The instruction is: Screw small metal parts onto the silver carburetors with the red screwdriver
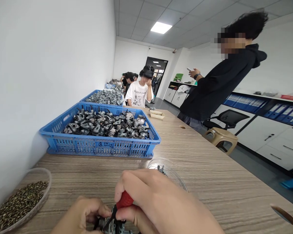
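Observation:
At the bottom edge of the view my left hand (80, 214) is closed on a small metal carburetor (114, 226), holding it at the table. The lower part of the carburetor is cut off by the frame. My right hand (158, 201) is wrapped round the red handle of a screwdriver (125, 200), right above the carburetor. Fingers hide most of the screwdriver and its tip. Just behind my right hand is a round clear plastic dish (179, 178) with small black parts (161, 169), partly covered by the hand.
A clear tub (47, 177) of brassy screws (21, 203) stands at left. Behind my hands is a blue crate (100, 143) full of carburetors, with another blue crate (88, 96) beyond. A small tray (162, 116) lies farther back. One person (219, 81) stands right; another (139, 94) sits ahead.

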{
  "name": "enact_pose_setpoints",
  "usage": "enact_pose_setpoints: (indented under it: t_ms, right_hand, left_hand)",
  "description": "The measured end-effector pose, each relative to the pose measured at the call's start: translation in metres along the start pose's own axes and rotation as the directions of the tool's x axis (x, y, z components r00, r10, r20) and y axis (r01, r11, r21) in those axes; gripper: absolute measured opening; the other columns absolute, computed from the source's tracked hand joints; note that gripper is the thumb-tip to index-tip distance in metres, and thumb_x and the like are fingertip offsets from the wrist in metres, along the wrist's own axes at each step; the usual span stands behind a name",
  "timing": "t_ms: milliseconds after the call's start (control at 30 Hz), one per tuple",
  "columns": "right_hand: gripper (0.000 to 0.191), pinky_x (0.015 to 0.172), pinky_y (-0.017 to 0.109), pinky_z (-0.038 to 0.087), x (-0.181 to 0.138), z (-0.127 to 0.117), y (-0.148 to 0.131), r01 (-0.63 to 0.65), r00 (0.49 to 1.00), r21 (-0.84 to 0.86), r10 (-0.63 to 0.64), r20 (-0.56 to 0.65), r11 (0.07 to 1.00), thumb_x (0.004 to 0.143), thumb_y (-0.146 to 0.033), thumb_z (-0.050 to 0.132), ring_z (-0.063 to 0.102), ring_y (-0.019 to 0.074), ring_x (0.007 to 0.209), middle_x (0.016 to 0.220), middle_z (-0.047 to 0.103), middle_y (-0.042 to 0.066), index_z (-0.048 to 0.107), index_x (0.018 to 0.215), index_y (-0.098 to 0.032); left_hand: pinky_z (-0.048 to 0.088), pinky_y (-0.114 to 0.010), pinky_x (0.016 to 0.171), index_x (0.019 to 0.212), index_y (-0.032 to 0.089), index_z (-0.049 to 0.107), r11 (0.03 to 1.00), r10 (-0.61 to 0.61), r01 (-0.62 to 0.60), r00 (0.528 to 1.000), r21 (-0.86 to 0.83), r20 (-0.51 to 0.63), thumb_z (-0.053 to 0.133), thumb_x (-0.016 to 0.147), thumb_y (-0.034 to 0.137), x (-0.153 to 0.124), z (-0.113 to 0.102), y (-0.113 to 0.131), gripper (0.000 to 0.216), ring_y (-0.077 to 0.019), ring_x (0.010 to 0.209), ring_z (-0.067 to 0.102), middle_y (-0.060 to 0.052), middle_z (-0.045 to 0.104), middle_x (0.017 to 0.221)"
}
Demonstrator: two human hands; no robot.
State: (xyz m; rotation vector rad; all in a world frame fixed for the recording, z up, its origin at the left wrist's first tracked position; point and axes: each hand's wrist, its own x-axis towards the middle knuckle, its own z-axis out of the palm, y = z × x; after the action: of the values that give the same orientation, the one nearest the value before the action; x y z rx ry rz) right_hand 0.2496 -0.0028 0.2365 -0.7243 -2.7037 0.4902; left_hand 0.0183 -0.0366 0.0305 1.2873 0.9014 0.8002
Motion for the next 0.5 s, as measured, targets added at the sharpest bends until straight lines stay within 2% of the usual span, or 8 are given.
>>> enact_pose_setpoints:
  t_ms: [167, 300, 500]
  right_hand:
    - [0.011, 0.071, 0.026, 0.05, 0.0, -0.004, 0.005, 0.03, 0.998, 0.045, -0.032, 0.049, 0.999, 0.105, -0.025, 0.072, 0.071, 0.0152, 0.084, 0.098, 0.077, -0.002, 0.061, 0.104, -0.025]
    - [0.008, 0.073, 0.026, 0.052, -0.006, -0.014, 0.009, 0.031, 0.996, 0.087, -0.038, 0.079, 0.996, 0.107, -0.024, 0.069, 0.071, 0.0148, 0.086, 0.101, 0.078, -0.001, 0.061, 0.108, -0.025]
    - [0.005, 0.078, 0.03, 0.052, -0.023, -0.031, 0.015, -0.07, 0.997, 0.063, 0.069, 0.024, 0.996, 0.109, -0.021, 0.063, 0.07, 0.0181, 0.093, 0.104, 0.077, 0.0, 0.062, 0.109, -0.026]
  left_hand:
    - [0.06, -0.037, 0.093, 0.101, 0.018, 0.081, 0.999, 0.023, -0.024, 0.999, 0.021, 0.045, 0.097, 0.079, 0.037, 0.0, -0.003, -0.001, 0.033, -0.0309, 0.103, 0.08, -0.006, 0.086, 0.107]
    - [0.058, -0.037, 0.095, 0.103, 0.02, 0.079, 0.998, 0.055, -0.056, 0.998, 0.021, 0.037, 0.097, 0.079, 0.033, -0.002, -0.006, -0.009, 0.033, -0.0298, 0.106, 0.079, -0.007, 0.086, 0.112]
    - [0.058, -0.041, 0.098, 0.099, 0.021, 0.077, 0.996, 0.048, -0.049, 0.999, 0.078, 0.02, 0.097, 0.08, 0.037, -0.004, -0.009, -0.01, 0.032, -0.0286, 0.106, 0.077, -0.009, 0.083, 0.112]
